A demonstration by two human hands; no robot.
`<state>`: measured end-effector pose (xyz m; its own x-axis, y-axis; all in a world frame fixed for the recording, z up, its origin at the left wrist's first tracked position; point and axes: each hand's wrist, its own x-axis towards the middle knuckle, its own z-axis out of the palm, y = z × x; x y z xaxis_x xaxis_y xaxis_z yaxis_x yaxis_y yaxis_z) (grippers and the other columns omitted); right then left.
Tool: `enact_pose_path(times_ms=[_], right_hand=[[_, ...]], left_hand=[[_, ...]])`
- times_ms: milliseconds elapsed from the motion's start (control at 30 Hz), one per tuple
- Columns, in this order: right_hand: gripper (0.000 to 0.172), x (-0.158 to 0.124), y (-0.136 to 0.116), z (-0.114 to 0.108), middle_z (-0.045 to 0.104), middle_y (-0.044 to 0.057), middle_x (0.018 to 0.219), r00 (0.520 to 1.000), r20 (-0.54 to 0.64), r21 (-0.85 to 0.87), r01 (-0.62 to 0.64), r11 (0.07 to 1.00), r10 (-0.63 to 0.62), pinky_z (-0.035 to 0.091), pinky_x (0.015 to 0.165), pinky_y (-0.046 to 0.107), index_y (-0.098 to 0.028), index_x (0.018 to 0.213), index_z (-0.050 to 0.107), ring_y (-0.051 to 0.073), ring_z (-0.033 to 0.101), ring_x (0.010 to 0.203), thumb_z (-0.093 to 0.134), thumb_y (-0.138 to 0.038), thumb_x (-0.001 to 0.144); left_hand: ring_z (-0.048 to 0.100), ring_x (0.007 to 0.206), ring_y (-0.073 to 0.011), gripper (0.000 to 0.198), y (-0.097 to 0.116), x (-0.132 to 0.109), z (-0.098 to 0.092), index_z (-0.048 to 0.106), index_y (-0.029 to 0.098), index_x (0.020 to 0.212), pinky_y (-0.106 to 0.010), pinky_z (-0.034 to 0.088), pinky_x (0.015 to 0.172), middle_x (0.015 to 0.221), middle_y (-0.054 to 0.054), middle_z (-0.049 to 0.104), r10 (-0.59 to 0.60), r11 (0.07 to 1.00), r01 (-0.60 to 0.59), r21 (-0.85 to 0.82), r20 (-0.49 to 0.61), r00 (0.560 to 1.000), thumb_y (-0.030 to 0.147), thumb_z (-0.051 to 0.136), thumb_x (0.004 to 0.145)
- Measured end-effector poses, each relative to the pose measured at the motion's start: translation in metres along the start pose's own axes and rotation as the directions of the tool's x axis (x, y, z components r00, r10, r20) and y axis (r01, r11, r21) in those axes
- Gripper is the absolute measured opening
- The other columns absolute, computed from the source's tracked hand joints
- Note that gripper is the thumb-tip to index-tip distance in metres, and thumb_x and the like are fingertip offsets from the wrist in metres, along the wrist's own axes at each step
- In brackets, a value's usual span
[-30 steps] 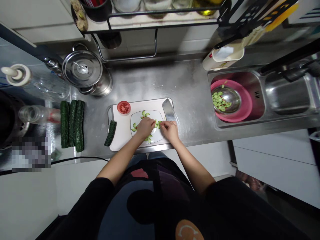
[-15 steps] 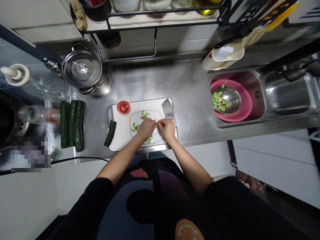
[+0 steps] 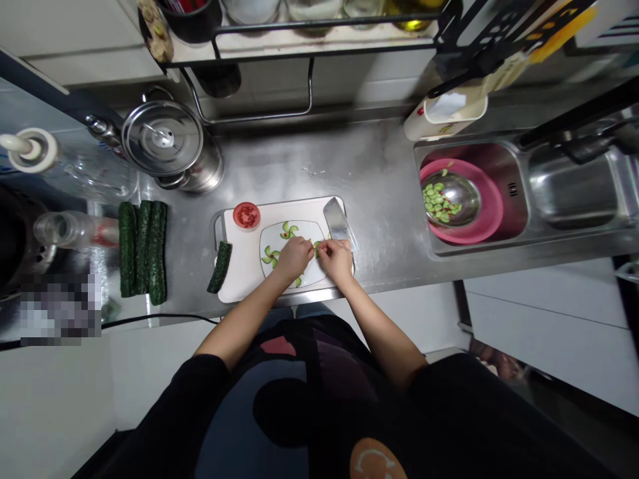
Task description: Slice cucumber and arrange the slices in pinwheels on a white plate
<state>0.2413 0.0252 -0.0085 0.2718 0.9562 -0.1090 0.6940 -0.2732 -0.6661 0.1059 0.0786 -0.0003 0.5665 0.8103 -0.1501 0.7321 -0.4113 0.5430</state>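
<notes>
A white plate (image 3: pixel 272 236) lies on the white cutting board (image 3: pixel 239 266), with green cucumber slices (image 3: pixel 271 255) set in small clusters on it. My left hand (image 3: pixel 295 256) is over the plate's middle, fingers pinched together; what they hold is too small to name. Close beside it, my right hand (image 3: pixel 336 258) is closed at the plate's right side, its fingertips at a green slice (image 3: pixel 316 249). A cleaver (image 3: pixel 337 218) rests at the board's right end, partly behind my right hand. On the board's left are a red dish (image 3: pixel 247 215) and a cut cucumber piece (image 3: pixel 220 267).
Whole cucumbers (image 3: pixel 143 249) lie on the left of the steel counter (image 3: pixel 384 199), below a lidded pot (image 3: pixel 164 138). In the sink at right, a pink basin (image 3: pixel 492 206) holds a metal bowl (image 3: pixel 468 198) of slices. A rack (image 3: pixel 324 40) spans the back.
My hands have shifted very slightly, and more of the green slice beside my right fingertips shows between them. The board and other objects have stayed in place.
</notes>
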Motion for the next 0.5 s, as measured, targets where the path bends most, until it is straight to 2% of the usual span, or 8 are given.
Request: enact_pose_path(times_ms=[200,500], right_hand=[[0.016,0.0007,0.0006,-0.0015,0.068,0.004,0.076,1.0,0.023,0.001,-0.006,1.0,0.006,0.04,0.08,0.034,-0.022,0.076,0.069,0.021,0.054,0.078,0.053,-0.022,0.078],[0.017,0.0015,0.0019,-0.0002,0.069,0.004,0.078,1.0,0.017,-0.014,0.0,1.0,0.001,0.041,0.081,0.035,-0.022,0.079,0.071,0.022,0.054,0.08,0.054,-0.023,0.079]], left_hand=[[0.059,0.081,-0.0212,0.015,0.0016,0.0014,0.001,0.07,0.015,0.077,-0.033,0.046,0.074,0.075,-0.007,0.061,-0.02,1.0,0.02,0.018,0.027,0.999,0.017,0.058,0.085],[0.06,0.08,-0.0196,0.012,-0.0029,0.0001,0.003,0.072,0.018,0.08,-0.032,0.047,0.075,0.077,-0.006,0.064,-0.017,1.0,0.017,-0.019,0.0,1.0,0.017,0.06,0.083]])
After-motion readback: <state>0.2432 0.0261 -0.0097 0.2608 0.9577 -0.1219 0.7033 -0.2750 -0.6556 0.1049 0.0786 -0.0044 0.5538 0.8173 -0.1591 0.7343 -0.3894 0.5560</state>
